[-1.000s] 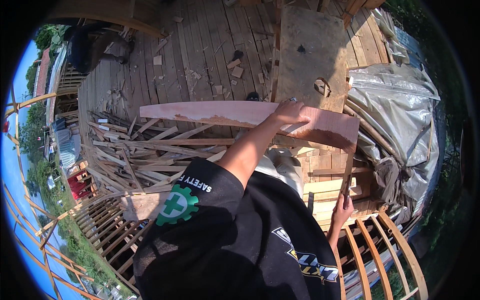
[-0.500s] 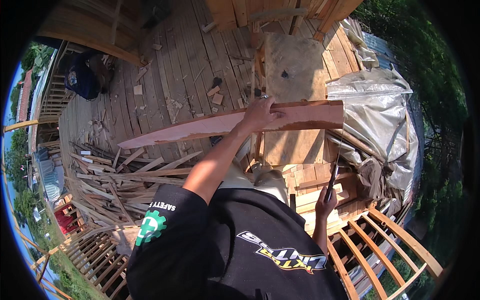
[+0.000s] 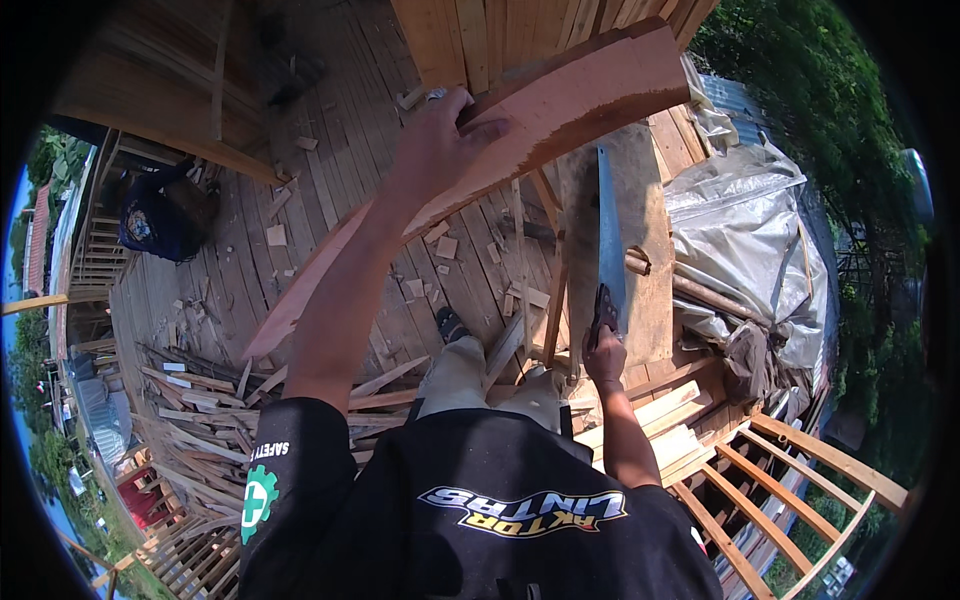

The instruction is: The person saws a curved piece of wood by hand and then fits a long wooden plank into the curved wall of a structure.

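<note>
Over weathered grey-brown timber deck (image 3: 345,130): long curved reddish wood plank (image 3: 575,108) held up

Plank slants lower left to upper right, clear of the floor. Flat rectangular tan wood panel (image 3: 650,310) lies beyond the handsaw with long blue-grey metal blade (image 3: 612,235); blade tip just below plank's edge, contact unclear. Left hand (image 3: 440,140) clamps plank's upper edge, thumb over face. Right hand (image 3: 605,357) wraps saw's dark handle.
</note>
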{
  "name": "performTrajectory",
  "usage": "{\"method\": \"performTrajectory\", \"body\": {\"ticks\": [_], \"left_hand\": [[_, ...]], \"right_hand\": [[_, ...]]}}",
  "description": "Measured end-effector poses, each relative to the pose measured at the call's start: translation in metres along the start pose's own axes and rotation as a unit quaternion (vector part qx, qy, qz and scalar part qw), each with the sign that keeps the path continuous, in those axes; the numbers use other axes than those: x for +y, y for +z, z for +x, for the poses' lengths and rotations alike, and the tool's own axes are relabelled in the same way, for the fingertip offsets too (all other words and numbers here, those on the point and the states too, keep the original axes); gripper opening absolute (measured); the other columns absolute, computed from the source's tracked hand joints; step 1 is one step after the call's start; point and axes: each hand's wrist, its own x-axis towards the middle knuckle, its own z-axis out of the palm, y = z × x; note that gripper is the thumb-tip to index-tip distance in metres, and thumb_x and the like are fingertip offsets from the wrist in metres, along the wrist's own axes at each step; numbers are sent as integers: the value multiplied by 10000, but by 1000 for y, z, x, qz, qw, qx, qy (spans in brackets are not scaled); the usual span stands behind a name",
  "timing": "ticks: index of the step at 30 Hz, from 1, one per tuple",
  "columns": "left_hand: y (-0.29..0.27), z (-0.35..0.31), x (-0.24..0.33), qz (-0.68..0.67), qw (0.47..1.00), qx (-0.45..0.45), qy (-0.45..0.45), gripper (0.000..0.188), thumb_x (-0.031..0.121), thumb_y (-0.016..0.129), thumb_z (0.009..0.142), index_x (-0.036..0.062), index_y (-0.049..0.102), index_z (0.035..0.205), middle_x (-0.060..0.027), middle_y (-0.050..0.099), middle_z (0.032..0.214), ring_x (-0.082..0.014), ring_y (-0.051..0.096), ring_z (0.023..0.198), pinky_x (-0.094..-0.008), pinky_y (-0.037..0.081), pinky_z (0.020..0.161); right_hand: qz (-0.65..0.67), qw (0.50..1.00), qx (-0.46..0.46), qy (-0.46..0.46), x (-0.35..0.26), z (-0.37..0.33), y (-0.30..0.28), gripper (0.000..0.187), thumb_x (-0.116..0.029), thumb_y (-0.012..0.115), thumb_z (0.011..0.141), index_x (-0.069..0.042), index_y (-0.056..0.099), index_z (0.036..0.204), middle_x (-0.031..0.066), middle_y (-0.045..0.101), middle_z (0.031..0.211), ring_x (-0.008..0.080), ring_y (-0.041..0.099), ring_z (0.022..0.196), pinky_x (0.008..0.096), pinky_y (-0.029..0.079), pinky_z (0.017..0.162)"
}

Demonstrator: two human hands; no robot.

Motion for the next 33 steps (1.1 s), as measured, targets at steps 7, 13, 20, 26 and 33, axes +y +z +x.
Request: {"method": "performTrajectory", "body": {"ticks": [7, 13, 20, 26, 33], "left_hand": [[-150, 31, -13, 29, 988, 140, 64, 377, 396, 705, 823, 33, 612, 867, -133, 636, 762, -227, 604, 674, -362, 463, 652], [-255, 53, -34, -77, 983, 161, 45, 371, 342, 727, 827, -8, 608, 857, -114, 637, 752, -170, 570, 664, -326, 454, 608], [-330, 20, -33, -98, 984, 8, 147, 442, 347, 644, 870, -62, 589, 1029, -215, 650, 930, -293, 639, 880, -420, 489, 761], [-255, 2, -35, -106, 971, 132, 168, 455, 395, 739, 778, -32, 590, 831, -187, 630, 718, -359, 629, 690, -444, 459, 644], [-219, -22, -18, -204, 966, 53, 147, 428, 359, 751, 760, -20, 560, 813, -189, 615, 755, -367, 620, 753, -453, 450, 688]], "right_hand": [[-119, 983, -142, -11, 9, -15, 61, 411, -117, 639, 760, -47, 486, 1135, 188, 541, 1077, 387, 591, 929, 495, 467, 774], [-277, 944, -135, 115, -22, -10, 55, 498, -114, 701, 703, -64, 468, 1140, 146, 503, 1174, 339, 596, 1035, 464, 441, 905], [-209, 960, -101, 158, -149, 59, 18, 624, -231, 721, 748, -20, 441, 1264, 178, 460, 1324, 336, 538, 1151, 473, 453, 914], [419, 880, -225, -10, -334, 122, -25, 705, -267, 753, 782, -47, 403, 1353, 116, 505, 1277, 263, 500, 1183, 455, 380, 1013], [584, 748, -295, -115, -418, 111, -10, 669, -279, 799, 773, -10, 465, 1286, 104, 513, 1259, 215, 512, 1115, 382, 393, 976]]}}
